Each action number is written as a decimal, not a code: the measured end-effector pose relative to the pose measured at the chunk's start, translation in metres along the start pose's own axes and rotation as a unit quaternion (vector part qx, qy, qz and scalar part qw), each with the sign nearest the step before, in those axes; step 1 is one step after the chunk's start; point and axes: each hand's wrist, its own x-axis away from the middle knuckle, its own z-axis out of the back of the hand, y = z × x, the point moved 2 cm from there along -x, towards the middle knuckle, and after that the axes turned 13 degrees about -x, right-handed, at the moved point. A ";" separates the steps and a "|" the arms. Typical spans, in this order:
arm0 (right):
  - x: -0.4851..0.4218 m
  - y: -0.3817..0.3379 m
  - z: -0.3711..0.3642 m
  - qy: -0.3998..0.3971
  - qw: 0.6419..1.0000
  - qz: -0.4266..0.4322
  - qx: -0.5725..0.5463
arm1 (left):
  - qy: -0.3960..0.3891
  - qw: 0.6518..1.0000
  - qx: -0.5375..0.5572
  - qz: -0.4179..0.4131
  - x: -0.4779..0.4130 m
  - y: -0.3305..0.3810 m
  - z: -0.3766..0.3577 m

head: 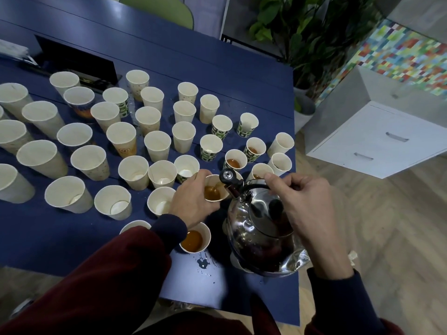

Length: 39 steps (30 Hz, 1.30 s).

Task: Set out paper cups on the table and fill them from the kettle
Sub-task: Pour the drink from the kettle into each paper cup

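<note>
Pouring: your right hand (307, 213) curls its fingers round the black handle (257, 183) of the steel kettle (261, 230), which tilts toward 9 o'clock with its spout (229, 183) at the rim of a paper cup.
Left hand: your left hand (193, 201) wraps thumb and fingers round that held cup (214, 189), which has brown liquid inside; you cannot tell whether it stands on the table or is lifted.
Nearest cup: at 6 o'clock from the held cup, a filled cup (194, 239) stands just beside your left wrist.
Spill: a dark wet patch (203, 262) lies on the blue table (60, 238), at 6 o'clock from the filled cup.
Tea cups: two more part-filled cups (234, 162) stand at 1 o'clock from the held cup.
Empty cups: many empty cups (89, 162) stand upright in loose rows from 9 to 12 o'clock.
Print: the green-and-black patterned cups (221, 125) at 12 o'clock and a spiral-marked cup (122, 141) at 10 o'clock carry print too small to read.
Beyond the table: a white drawer unit (377, 139) at 3 o'clock, a potted plant (302, 27) at 1 o'clock, a black screen (72, 59) at 10 o'clock.
</note>
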 end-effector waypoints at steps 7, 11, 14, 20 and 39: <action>0.000 -0.001 0.001 0.009 1.000 -0.005 0.009 | -0.019 0.999 -0.029 0.007 -0.004 -0.003 -0.004; 0.001 -0.004 0.005 0.029 1.000 -0.001 0.003 | -0.030 0.999 -0.030 0.008 -0.006 -0.007 -0.013; 0.001 -0.003 0.007 0.052 0.999 -0.006 -0.011 | -0.042 0.998 -0.043 0.006 -0.008 -0.010 -0.025; 0.000 -0.002 0.009 0.059 0.997 0.000 -0.043 | -0.074 0.995 -0.067 0.018 -0.013 -0.015 -0.040; 0.025 -0.025 -0.028 -0.019 0.999 0.045 -0.015 | 0.071 0.994 -0.047 0.065 0.073 -0.086 0.059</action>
